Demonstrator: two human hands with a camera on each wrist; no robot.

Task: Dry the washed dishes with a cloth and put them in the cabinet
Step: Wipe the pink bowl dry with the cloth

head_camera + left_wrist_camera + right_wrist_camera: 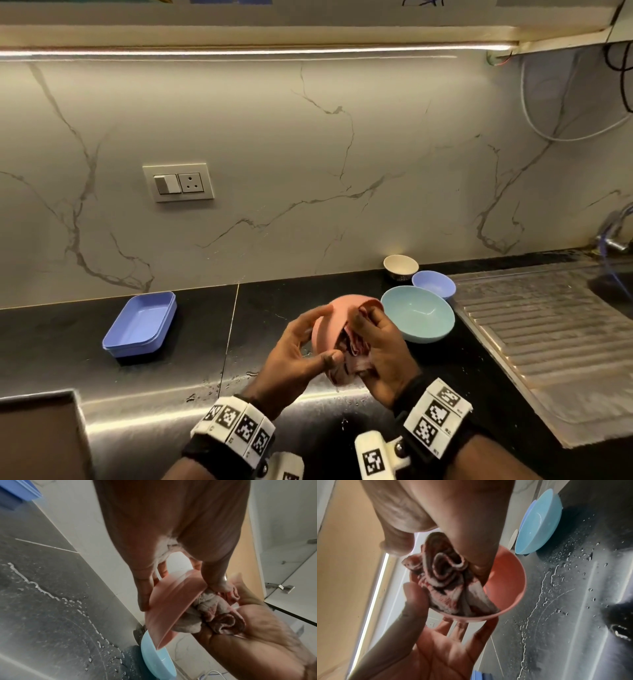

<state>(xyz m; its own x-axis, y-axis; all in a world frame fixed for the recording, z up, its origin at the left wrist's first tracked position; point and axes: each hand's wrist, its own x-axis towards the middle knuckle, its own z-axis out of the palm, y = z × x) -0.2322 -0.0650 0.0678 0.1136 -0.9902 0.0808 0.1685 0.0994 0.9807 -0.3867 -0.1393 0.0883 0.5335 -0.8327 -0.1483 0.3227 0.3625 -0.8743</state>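
R hand [378, 346] bunches cloth [349, 359] in pink bowl [334, 310], hiding its inside; L hand [298, 346] grips bowl.

cloth [352, 356] in held bowl [329, 318], three bowls [419, 313] right, tray [140, 325] left

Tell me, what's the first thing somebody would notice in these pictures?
Right in the middle, the left hand holds a pink bowl tipped on its side while the right hand stuffs a bunched striped cloth inside it. Just to the right on the black counter sits a big light-blue bowl, and far to the left rests a blue rectangular tray.
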